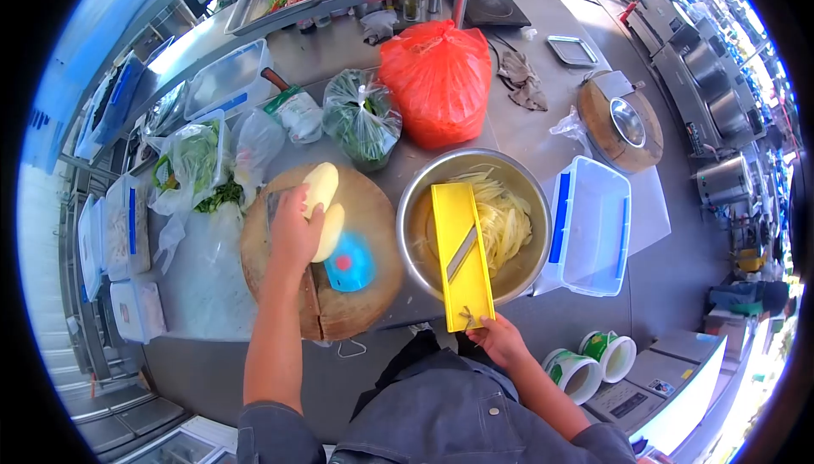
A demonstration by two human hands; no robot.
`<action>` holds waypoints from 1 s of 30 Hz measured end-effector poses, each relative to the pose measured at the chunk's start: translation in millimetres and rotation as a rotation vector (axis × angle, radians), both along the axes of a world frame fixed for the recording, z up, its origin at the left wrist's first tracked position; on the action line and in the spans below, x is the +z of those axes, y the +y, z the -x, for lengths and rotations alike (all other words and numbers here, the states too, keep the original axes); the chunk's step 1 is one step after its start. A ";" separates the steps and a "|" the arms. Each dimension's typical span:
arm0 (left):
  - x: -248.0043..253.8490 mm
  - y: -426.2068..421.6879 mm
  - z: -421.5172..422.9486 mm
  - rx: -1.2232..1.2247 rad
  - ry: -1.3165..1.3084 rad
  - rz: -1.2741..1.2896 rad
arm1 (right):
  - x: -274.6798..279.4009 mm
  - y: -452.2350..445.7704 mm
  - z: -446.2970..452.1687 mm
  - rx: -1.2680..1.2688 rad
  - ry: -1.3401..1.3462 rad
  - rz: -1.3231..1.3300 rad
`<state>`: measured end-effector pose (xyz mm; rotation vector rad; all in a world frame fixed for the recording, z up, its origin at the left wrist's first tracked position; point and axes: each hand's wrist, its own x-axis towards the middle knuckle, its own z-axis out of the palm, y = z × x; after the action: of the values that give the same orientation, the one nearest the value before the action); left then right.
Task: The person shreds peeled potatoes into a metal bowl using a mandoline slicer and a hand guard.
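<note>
My left hand (296, 231) is over the round wooden chopping board (373, 201), its fingers and thumb closed on a peeled potato (322, 186). A second peeled potato (330, 233) lies just below it, beside the thumb. Near them on the board is a blue plastic piece with a red knob (350, 262). A cleaver (309, 299) is partly hidden under my left hand and forearm. My right hand (498, 341) grips the lower end of a yellow mandoline slicer (460, 265). The slicer lies across a steel bowl (411, 265) holding pale potato slices (504, 222).
Right of the bowl stands a clear plastic container (595, 235) with blue clips. Behind are a red plastic bag (437, 83) and a bag of greens (363, 121). A second round board (649, 138) carries a small metal bowl (627, 121). White buckets (572, 375) stand below, at right.
</note>
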<state>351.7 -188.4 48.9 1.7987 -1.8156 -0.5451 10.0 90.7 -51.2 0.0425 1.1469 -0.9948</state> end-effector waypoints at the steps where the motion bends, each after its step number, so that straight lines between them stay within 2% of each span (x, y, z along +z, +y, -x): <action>1: 6.8 12.7 2.6 -0.058 -0.058 -0.014 | -2.2 0.2 -0.9 -0.015 -0.001 -0.007; 2: 9.3 24.6 4.4 -0.119 -0.115 -0.030 | -3.8 1.8 -0.9 -0.012 -0.011 -0.010; 3: 5.2 33.6 4.9 -0.144 -0.269 0.080 | 0.3 -0.2 -0.5 0.012 0.019 -0.025; 4: -0.2 35.3 3.6 -0.141 -0.276 0.080 | 3.7 -1.2 1.2 0.036 0.051 -0.038; 6: -6.7 38.5 1.9 -0.143 -0.415 -0.041 | 7.4 1.7 5.8 0.070 0.055 -0.036; 8: -6.9 49.2 5.4 -0.133 -0.406 -0.060 | 14.1 4.6 9.2 0.093 0.376 -0.107; 9: -7.1 56.0 8.8 -0.094 -0.367 -0.038 | 13.2 6.5 15.4 0.096 0.372 -0.102; 11: -15.1 58.5 7.2 -0.059 -0.329 -0.013 | 11.4 13.4 30.7 0.060 0.663 -0.063; 15: -39.6 46.8 -5.4 -0.032 -0.392 -0.043 | 31.4 5.6 41.6 -0.129 0.664 0.104; 17: -36.0 44.2 -6.6 -0.017 -0.385 -0.078 | 45.5 -4.9 38.1 -0.110 0.639 0.143; 19: -26.2 41.9 -3.5 -0.038 -0.430 -0.266 | 54.5 -14.9 30.1 -0.088 0.613 0.185; 20: -27.8 41.5 -0.6 -0.033 -0.431 -0.264 | 57.6 -20.5 24.9 -0.057 0.572 0.225; 22: -37.0 38.1 6.2 0.100 -0.353 -0.307 | 60.6 -31.2 15.7 -0.025 0.530 0.271; 30: -62.3 23.6 10.6 0.160 -0.354 -0.234 | 68.8 -53.2 -2.5 0.078 0.424 0.320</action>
<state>341.1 -164.7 -13.4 2.2976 -1.8692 -0.4098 12.5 37.5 17.6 -0.4857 1.3446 -1.1376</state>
